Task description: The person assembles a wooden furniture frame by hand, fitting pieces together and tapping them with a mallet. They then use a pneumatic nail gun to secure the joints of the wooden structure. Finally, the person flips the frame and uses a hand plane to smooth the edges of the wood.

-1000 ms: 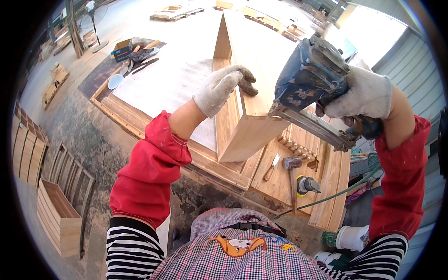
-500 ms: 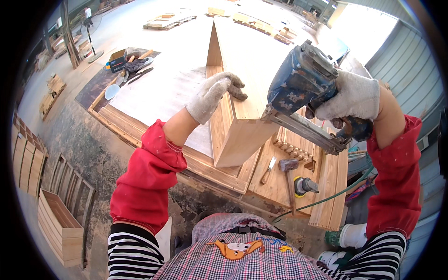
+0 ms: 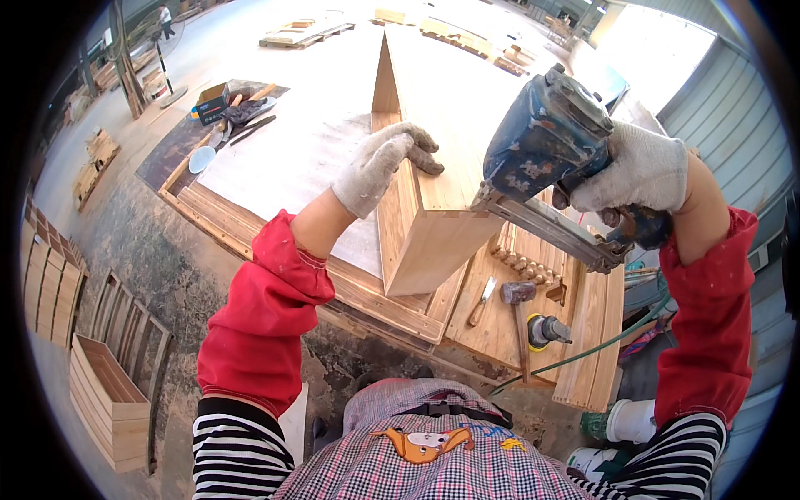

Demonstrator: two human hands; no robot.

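Workshop bench [image 3: 379,310]: box [image 3: 437,229] stands on it, likely stiff, best steadied by rim. Left hand [image 3: 379,171] over edge, grip unclear; right hand [image 3: 640,171] clamped round nailer [image 3: 546,137], probably heavy, at box corner.

Your left hand [image 3: 383,167] and right hand [image 3: 637,171] wear off-white knit gloves, smudged darker at the fingers. Loose red oversleeves [image 3: 258,333] with gathered cuffs cover your black-and-white striped sleeves [image 3: 237,446], and your pink, black and white checked garment [image 3: 367,475] carries an orange cartoon animal patch [image 3: 421,446] below a black buckled strap [image 3: 437,409].
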